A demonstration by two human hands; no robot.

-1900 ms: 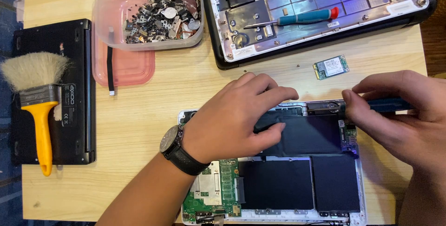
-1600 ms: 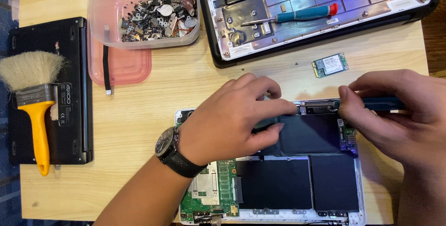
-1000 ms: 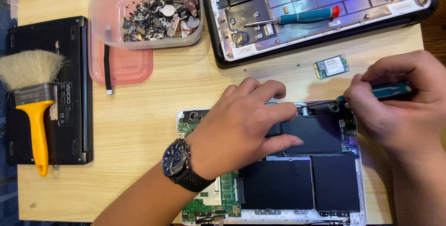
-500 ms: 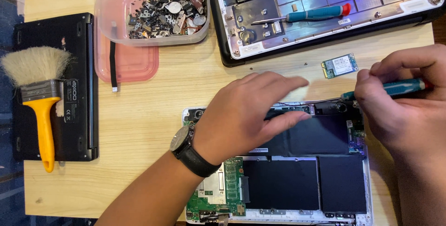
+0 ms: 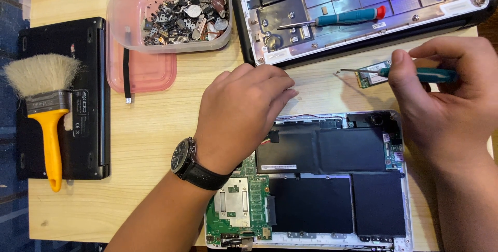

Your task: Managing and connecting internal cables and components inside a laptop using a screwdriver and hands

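An opened white laptop (image 5: pixel 404 179) lies at the near edge, showing black battery cells (image 5: pixel 332 151) and a green circuit board (image 5: pixel 241 208). My left hand (image 5: pixel 241 114), wearing a black wristwatch, rests palm down on the laptop's upper left corner, fingers together and flat. My right hand (image 5: pixel 448 96) grips a teal-handled screwdriver (image 5: pixel 399 71), lifted above the laptop's top right corner. Its thin shaft points left over the wood. A small green card (image 5: pixel 369 78) lies on the table just under the shaft.
A laptop bottom cover (image 5: pixel 363 18) with a second teal and red screwdriver (image 5: pixel 342 18) lies at the back. A clear tub (image 5: pixel 171 11) of several small metal parts sits on a pink lid (image 5: pixel 148 70). At left, a yellow-handled brush (image 5: pixel 44 107) lies on a black device (image 5: pixel 88 101).
My right hand has lifted the screwdriver up and away from the laptop's top right corner toward the small green card. My left hand slid slightly toward the top left edge.
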